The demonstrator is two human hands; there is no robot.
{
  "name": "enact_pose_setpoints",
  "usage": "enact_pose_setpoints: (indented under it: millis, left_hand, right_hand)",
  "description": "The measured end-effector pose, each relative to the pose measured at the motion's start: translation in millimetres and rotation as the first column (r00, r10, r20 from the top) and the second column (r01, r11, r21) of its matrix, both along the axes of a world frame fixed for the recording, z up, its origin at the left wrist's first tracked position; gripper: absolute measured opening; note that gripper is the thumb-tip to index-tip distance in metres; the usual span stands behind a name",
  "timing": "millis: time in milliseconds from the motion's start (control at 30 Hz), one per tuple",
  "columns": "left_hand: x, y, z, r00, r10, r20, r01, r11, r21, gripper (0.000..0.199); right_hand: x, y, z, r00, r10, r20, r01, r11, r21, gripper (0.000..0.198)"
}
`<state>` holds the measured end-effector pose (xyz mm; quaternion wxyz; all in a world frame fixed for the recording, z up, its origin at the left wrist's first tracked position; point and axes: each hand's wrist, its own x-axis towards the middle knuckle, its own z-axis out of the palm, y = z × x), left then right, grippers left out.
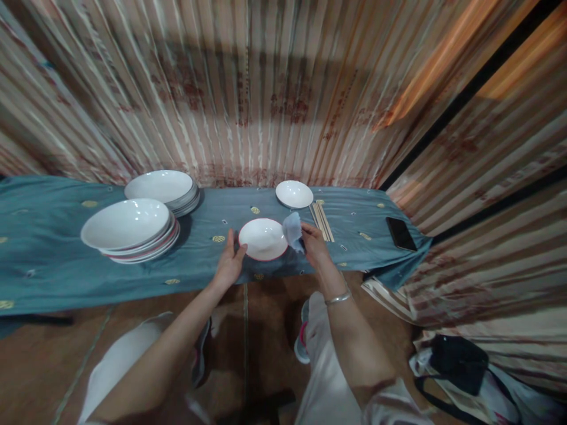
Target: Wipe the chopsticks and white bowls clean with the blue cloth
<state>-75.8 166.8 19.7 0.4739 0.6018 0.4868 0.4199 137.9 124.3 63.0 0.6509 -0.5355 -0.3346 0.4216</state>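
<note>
Slanting forward, left hand (230, 261) apparently pinches bowl (264, 240).

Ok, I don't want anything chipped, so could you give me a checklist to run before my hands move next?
1. Left grip touching the red-rimmed bowl: ok, at its left rim.
2. Pale cloth in right grip: ok.
3. Red-rimmed bowl flat on tablecloth: cannot tell, underside hidden.
4. Chopsticks apart from that bowl: ok.
5. Phone away from both grips: ok.
6. Front bowl stack stable: cannot tell.
</note>
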Motion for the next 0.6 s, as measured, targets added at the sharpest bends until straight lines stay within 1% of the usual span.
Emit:
enact_pose_setpoints:
  millis: [33,67,100,133,167,200,267,367,500,600]
  left_hand:
    - [-1.6,-3.2,0.6,0.995,-0.025,-0.093,0.037,0.99,0.135,0.07]
    - [-2.7,-6.8,1.4,0.982,-0.049,-0.18,0.095,0.962,0.256,0.067]
    - [-3.0,-10.7,2.4,0.964,-0.077,-0.255,0.165,0.925,0.343,0.063]
    - [-2.5,-14.5,3.4,0.941,-0.101,-0.323,0.231,0.888,0.398,0.058]
    - [-1.3,-18.0,4.5,0.914,-0.121,-0.386,0.293,0.856,0.425,0.054]
    - [0.5,-20.8,5.6,0.884,-0.135,-0.447,0.346,0.832,0.434,0.049]
    - [4.9,-23.9,7.4,0.826,-0.146,-0.545,0.423,0.799,0.427,0.038]
    - [10.4,-23.1,9.7,0.768,-0.146,-0.624,0.485,0.769,0.416,0.026]
    - [12.9,-19.8,12.3,0.752,-0.152,-0.641,0.513,0.746,0.425,0.023]
    - [14.3,-19.0,14.1,0.767,-0.176,-0.617,0.511,0.749,0.421,0.024]
  right_hand:
    - [0.7,-0.4,0.9,1.0,-0.012,-0.009,0.012,1.0,-0.008,0.016]
    - [1.2,-0.9,1.9,1.0,-0.022,-0.019,0.022,1.0,-0.015,0.017]
    - [1.3,-1.5,2.9,0.999,-0.027,-0.03,0.027,0.999,-0.018,0.017]
    - [1.2,-2.0,3.8,0.999,-0.026,-0.041,0.025,1.0,-0.017,0.018]
    - [0.9,-2.7,4.7,0.999,-0.02,-0.049,0.019,1.0,-0.016,0.019]
    - [0.4,-3.3,5.4,0.999,-0.011,-0.053,0.01,1.0,-0.018,0.019]
    - [-0.5,-4.6,6.1,0.999,-0.004,-0.048,0.003,1.0,-0.029,0.019]
    - [-0.9,-5.7,5.9,0.999,-0.009,-0.037,0.007,0.999,-0.038,0.018]
    - [0.3,-5.0,3.5,0.999,-0.005,-0.052,0.004,1.0,-0.028,0.018]
    - [1.5,-3.5,1.4,0.999,-0.004,-0.044,0.003,1.0,-0.025,0.02]
